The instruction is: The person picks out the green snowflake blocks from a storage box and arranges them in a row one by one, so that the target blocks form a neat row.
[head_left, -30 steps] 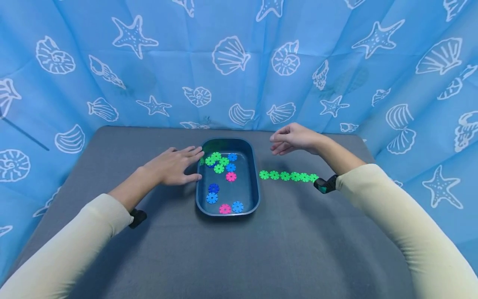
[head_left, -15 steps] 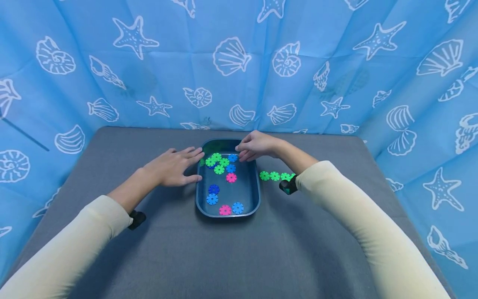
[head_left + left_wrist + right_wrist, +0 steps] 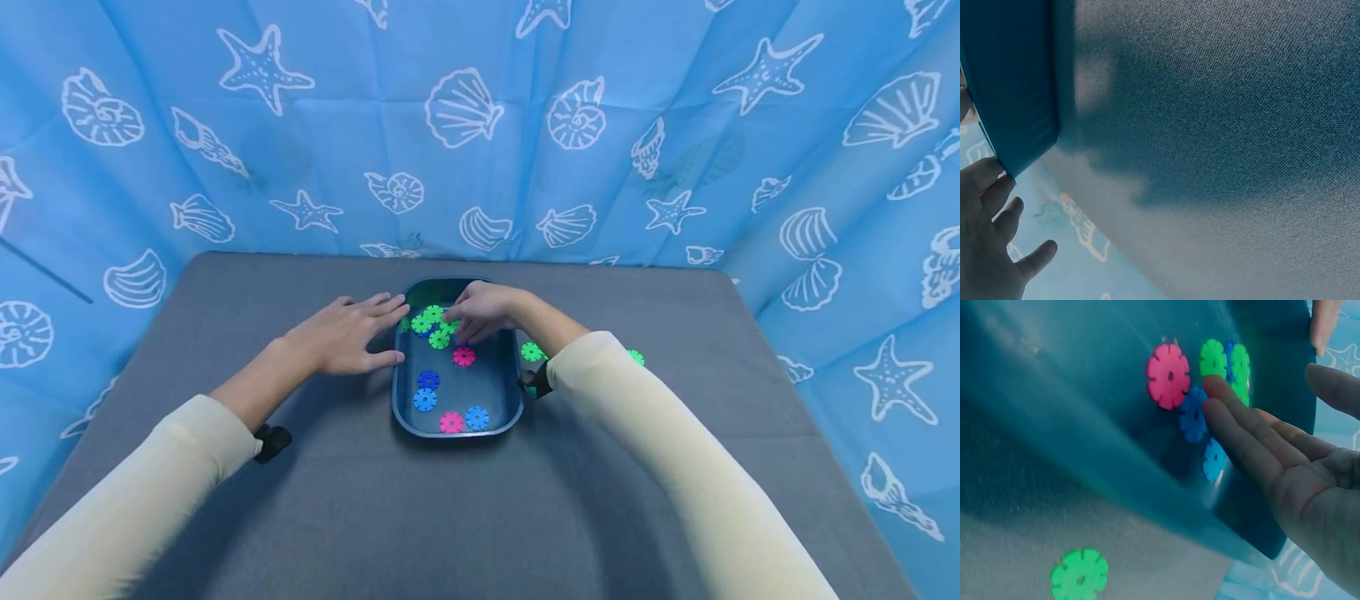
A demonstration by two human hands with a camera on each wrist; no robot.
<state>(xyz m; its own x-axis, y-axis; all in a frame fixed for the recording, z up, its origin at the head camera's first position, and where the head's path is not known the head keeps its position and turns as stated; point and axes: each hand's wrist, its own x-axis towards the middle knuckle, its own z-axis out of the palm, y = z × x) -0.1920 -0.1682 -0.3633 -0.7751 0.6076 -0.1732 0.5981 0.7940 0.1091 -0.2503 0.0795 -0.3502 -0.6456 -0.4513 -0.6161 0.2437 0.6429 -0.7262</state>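
Observation:
A dark blue tray (image 3: 456,434) holds notched plastic discs: green discs (image 3: 438,339), pink discs (image 3: 464,357) and blue discs (image 3: 425,400). My left hand (image 3: 348,335) lies with fingers spread against the tray's left rim; in the left wrist view its fingertips (image 3: 999,164) touch the rim. Inside the far part of the tray, my right hand (image 3: 483,310) reaches over the green and blue discs. The right wrist view shows its fingers (image 3: 1241,428) extended close to a blue disc (image 3: 1194,415), the thumb apart, nothing held. It hides some discs in the head view.
Right of the tray, a row of green discs (image 3: 531,352) lies on the grey tabletop (image 3: 480,517), mostly hidden by my right forearm. A blue shell-patterned curtain (image 3: 465,183) hangs behind the table.
My right hand has moved left from beyond the green row, over the tray's right rim and down among the discs. My left hand has stayed at the tray's left rim.

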